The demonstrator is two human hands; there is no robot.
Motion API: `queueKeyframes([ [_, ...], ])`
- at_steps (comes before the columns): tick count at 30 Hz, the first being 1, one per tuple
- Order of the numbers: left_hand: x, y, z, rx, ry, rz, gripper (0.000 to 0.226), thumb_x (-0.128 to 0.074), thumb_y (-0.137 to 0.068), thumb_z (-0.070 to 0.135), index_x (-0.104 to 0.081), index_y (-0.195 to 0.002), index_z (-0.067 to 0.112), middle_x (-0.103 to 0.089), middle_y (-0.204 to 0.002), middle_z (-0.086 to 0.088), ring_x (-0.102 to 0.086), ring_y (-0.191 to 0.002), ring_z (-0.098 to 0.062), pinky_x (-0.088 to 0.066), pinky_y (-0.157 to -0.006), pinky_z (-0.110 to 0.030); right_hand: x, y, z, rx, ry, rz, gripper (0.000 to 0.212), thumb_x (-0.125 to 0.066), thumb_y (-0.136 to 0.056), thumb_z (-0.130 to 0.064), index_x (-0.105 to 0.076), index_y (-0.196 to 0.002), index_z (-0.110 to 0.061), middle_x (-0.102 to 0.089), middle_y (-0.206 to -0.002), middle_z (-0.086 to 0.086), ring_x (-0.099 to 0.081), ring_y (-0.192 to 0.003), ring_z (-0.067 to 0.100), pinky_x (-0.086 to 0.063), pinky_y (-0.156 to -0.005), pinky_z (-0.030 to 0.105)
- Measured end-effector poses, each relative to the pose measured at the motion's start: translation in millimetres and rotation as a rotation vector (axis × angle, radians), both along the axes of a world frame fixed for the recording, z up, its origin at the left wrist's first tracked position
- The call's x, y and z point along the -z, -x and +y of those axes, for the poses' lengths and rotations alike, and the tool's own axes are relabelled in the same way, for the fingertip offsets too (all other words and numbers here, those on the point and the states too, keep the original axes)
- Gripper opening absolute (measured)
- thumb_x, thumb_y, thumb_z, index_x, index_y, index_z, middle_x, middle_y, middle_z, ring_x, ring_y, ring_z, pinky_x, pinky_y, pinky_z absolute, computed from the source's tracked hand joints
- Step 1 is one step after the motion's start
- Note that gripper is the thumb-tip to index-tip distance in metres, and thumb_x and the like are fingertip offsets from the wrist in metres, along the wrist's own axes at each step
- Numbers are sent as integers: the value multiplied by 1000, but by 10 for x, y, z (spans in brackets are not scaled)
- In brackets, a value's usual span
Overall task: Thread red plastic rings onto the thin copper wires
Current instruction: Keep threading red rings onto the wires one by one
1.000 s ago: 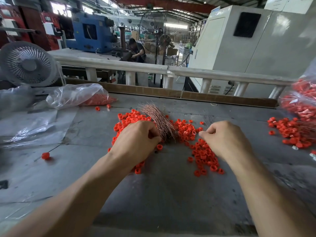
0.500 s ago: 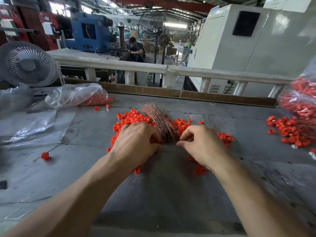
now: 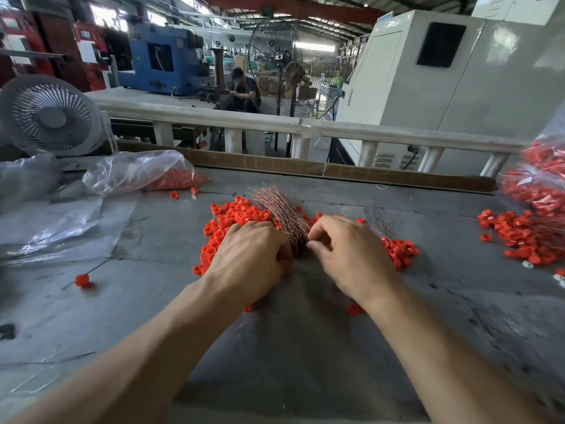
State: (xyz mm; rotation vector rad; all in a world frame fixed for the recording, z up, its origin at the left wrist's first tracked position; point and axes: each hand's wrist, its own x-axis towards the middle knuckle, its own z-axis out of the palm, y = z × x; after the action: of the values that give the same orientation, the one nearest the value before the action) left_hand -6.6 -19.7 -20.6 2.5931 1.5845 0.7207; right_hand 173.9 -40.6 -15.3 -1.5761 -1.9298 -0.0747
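Both hands met at the near end of the copper wire bundle (image 3: 282, 217): left hand (image 3: 250, 258) curled beside it, grip hidden; right hand (image 3: 345, 252) pinching at the strands. Red rings (image 3: 235, 217) lay scattered around. Judging by this, one wire was being singled out; threading needs a ring next.

Wire bundle (image 3: 282, 214) between ring piles (image 3: 237, 217) on table (image 3: 293, 347)
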Motion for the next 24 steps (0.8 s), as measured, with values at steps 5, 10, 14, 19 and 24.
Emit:
queueKeyframes([
  [5,-15,-9,-12,17,-16,2,9,-71,-87,38,-69,-90,31,-60,-95,14,-54,-103,-10,-25,-81,-27,-15,-5,-1,-8,-108,63,10,-74,-93,-27,-68,-88,-20,-63,-82,-11,-56,-78,15,-45,-69,35],
  [10,-9,-11,-18,47,-25,23,10,-71,-90,43,-66,-91,34,-55,-92,17,-52,-102,-9,-25,-80,-28,-31,50,-10,-116,-218,266,7,-71,-95,-18,-66,-91,-15,-69,-93,-8,-65,-86,13,-54,-76,39],
  [14,-15,-6,-17,46,-38,-34,12,-71,-88,42,-69,-90,30,-65,-90,14,-59,-96,-10,-36,-81,-30,-41,113,-34,-296,-89,709,9,-61,-102,-20,-61,-93,-23,-75,-104,-4,-73,-97,12,-63,-66,35],
  [19,-55,4,-24,-35,-9,-270,14,-74,-86,35,-66,-79,27,-64,-63,11,-59,-63,-2,-41,-54,-21,-91,68,-69,-333,-124,832,11,-56,-105,-20,-58,-94,-22,-73,-80,5,-74,-74,18,-62,-61,35],
  [24,-74,-24,-24,11,118,-586,14,-80,-85,24,-69,-80,30,-70,-76,15,-66,-68,-1,-47,-59,-15,-65,24,-67,-310,-64,718,13,-64,-102,-18,-73,-94,-24,-65,-68,1,-59,-55,14,-49,-53,24],
])
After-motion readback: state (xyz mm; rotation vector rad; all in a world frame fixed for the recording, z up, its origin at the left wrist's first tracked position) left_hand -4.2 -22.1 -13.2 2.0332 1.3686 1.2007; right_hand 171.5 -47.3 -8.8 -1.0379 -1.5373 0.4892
